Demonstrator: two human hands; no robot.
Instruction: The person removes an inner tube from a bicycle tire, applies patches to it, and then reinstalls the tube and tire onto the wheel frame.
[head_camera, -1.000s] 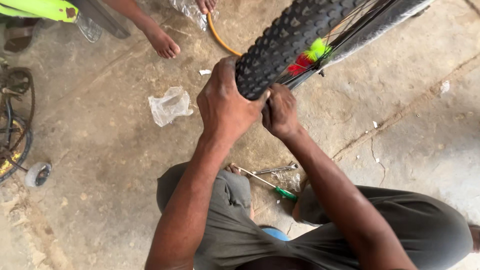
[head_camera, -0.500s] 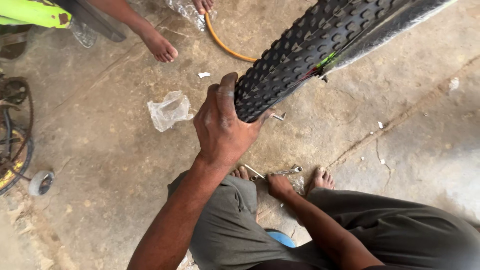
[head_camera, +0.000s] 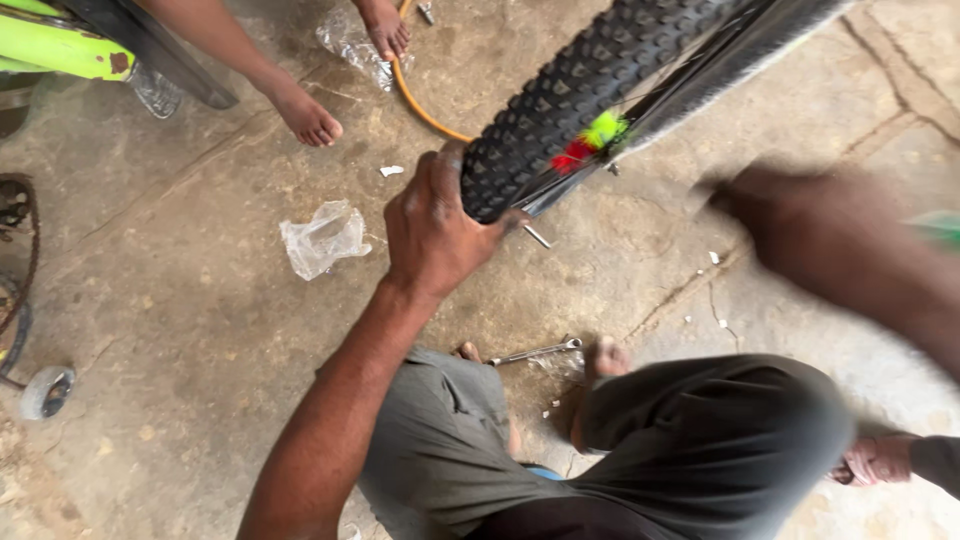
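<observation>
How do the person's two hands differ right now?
The left hand is sharp in the picture and grips the knobbly black tyre; the right hand is blurred and off the tyre, in the air beside it. The left hand's fingers curl over the tread; the right hand's grip cannot be made out. Both are bare.

Knobbly matt black rubber tyre (head_camera: 590, 85); bright steel spanner (head_camera: 535, 352) on a rough, dusty concrete floor (head_camera: 180, 300); crumpled clear plastic bag (head_camera: 322, 238) at left; glossy orange hose (head_camera: 420, 105) far off.
</observation>
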